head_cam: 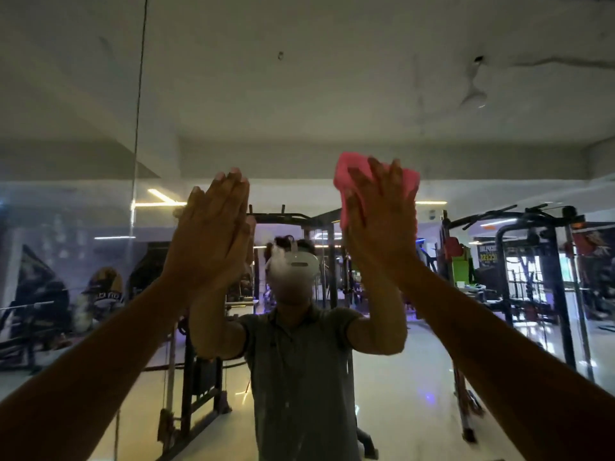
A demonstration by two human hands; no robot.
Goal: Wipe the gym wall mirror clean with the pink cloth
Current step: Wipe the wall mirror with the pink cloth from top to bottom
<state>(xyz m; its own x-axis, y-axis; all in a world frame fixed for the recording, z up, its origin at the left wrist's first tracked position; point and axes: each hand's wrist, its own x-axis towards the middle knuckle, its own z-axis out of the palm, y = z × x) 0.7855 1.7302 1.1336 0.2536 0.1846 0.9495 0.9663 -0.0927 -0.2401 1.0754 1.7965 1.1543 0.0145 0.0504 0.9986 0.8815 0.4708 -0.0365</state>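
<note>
right hand (pixel 379 221), fingers spread flat, presses the pink cloth (pixel 346 171) on the mirror (pixel 299 111) at one o'clock; left hand (pixel 209 234) braces flat at eleven, empty. best keep firm, even, overlapping strokes.

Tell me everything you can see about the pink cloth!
The pink cloth is bright pink, soft and crumpled, like a small towel. It is bunched up, not spread flat. The right hand presses it against the mirror with straight fingers, high up above the person's head. The hand covers its middle, so only the edges peek out at the top, at both upper corners and down the left side. The left hand does not touch it.
</note>
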